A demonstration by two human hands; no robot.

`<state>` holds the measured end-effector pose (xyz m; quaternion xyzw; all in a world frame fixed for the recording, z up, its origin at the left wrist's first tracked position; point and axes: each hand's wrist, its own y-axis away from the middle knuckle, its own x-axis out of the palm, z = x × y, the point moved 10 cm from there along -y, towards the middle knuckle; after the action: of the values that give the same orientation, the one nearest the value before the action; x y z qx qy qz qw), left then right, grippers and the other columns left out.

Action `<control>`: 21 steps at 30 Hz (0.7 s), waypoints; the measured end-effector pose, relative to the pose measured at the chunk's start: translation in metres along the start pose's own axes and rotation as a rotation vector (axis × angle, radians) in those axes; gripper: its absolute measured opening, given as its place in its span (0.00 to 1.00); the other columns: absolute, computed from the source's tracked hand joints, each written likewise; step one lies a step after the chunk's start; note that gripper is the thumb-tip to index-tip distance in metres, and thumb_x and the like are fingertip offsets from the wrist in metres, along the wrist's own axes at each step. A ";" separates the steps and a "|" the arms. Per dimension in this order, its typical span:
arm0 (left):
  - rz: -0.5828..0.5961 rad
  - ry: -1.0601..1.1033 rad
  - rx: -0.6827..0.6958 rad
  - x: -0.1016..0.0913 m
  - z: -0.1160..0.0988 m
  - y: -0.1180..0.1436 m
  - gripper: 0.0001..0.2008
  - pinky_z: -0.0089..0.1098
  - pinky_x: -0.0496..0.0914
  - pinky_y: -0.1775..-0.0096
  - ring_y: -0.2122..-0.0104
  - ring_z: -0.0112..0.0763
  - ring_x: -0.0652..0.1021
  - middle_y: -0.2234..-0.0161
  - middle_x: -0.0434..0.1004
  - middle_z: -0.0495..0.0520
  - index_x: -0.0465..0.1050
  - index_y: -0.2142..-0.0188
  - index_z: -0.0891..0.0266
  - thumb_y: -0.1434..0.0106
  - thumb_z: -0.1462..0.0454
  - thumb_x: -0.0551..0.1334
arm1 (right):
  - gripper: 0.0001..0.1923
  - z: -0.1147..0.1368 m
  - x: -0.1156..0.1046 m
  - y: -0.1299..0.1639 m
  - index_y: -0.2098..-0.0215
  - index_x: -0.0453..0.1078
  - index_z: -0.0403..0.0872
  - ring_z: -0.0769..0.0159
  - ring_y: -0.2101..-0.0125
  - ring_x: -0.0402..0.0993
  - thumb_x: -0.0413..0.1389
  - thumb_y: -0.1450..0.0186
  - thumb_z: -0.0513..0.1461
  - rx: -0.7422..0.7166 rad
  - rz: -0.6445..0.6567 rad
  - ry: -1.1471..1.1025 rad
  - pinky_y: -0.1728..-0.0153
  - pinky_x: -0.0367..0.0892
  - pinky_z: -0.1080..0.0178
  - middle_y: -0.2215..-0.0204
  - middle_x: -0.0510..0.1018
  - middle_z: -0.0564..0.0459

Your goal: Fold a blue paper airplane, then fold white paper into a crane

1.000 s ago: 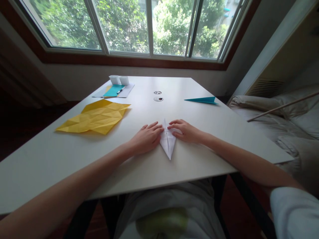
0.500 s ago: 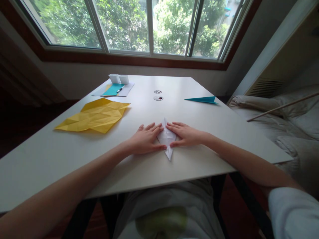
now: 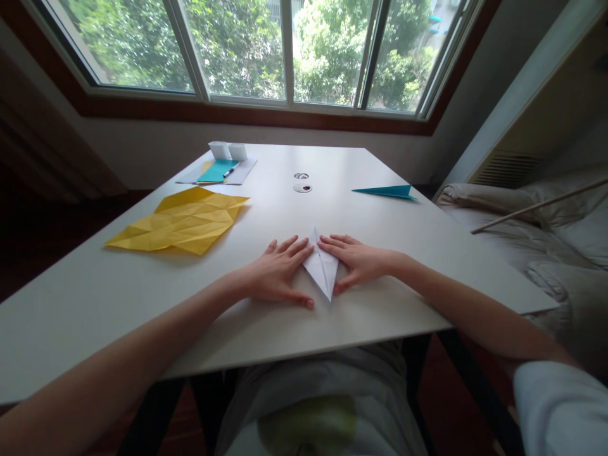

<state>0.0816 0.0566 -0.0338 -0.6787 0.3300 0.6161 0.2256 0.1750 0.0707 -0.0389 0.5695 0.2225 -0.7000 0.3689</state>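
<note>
Two hands lie on the surface [image 3: 403, 215]: one left hand [image 3: 275, 275] and one right hand [image 3: 358, 259]. Between them is one folded white paper [image 3: 322, 269]. There is one creased yellow sheet [image 3: 183, 220], one teal folded paper [image 3: 387, 190] and one teal flat sheet [image 3: 216, 171] with one pen [image 3: 228, 171] on it. Two small white boxes [image 3: 228, 151] stand side by side at the far edge. Two small round marks [image 3: 302, 182] sit near the middle.

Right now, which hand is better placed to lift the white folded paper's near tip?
Right hand, probably: its thumb lies beside the white folded paper tip; the left hand thumb sits apart.
</note>
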 end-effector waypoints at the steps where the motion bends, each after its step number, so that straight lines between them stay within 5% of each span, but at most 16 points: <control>1: -0.040 -0.009 0.016 -0.005 0.000 0.001 0.50 0.55 0.46 0.44 0.39 0.53 0.45 0.36 0.41 0.62 0.44 0.37 0.60 0.52 0.36 0.53 | 0.53 0.000 -0.002 0.000 0.35 0.40 0.43 0.48 0.38 0.37 0.51 0.48 0.62 -0.015 -0.016 0.008 0.41 0.40 0.48 0.37 0.45 0.41; 5: -0.239 0.005 0.083 -0.026 -0.001 0.002 0.26 0.46 0.58 0.46 0.44 0.47 0.60 0.45 0.62 0.60 0.66 0.48 0.59 0.42 0.49 0.56 | 0.41 0.003 -0.012 0.001 0.37 0.48 0.44 0.50 0.41 0.46 0.51 0.42 0.56 -0.084 -0.113 0.034 0.43 0.49 0.49 0.41 0.56 0.40; 8: -0.340 0.056 0.113 -0.034 -0.001 0.002 0.14 0.39 0.65 0.53 0.53 0.39 0.68 0.55 0.69 0.58 0.73 0.56 0.57 0.39 0.58 0.56 | 0.30 0.005 -0.021 0.001 0.40 0.56 0.45 0.53 0.45 0.54 0.50 0.38 0.49 -0.106 -0.191 0.036 0.46 0.55 0.50 0.47 0.63 0.41; 21: -0.423 0.170 0.119 -0.036 0.002 -0.001 0.11 0.34 0.67 0.59 0.62 0.35 0.70 0.64 0.75 0.56 0.75 0.62 0.61 0.38 0.65 0.55 | 0.20 0.010 -0.031 0.003 0.48 0.66 0.47 0.58 0.53 0.63 0.50 0.36 0.46 -0.171 -0.214 -0.093 0.52 0.61 0.55 0.54 0.69 0.44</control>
<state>0.0797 0.0649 0.0017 -0.7677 0.2340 0.4750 0.3609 0.1740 0.0697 -0.0064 0.4760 0.3234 -0.7396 0.3491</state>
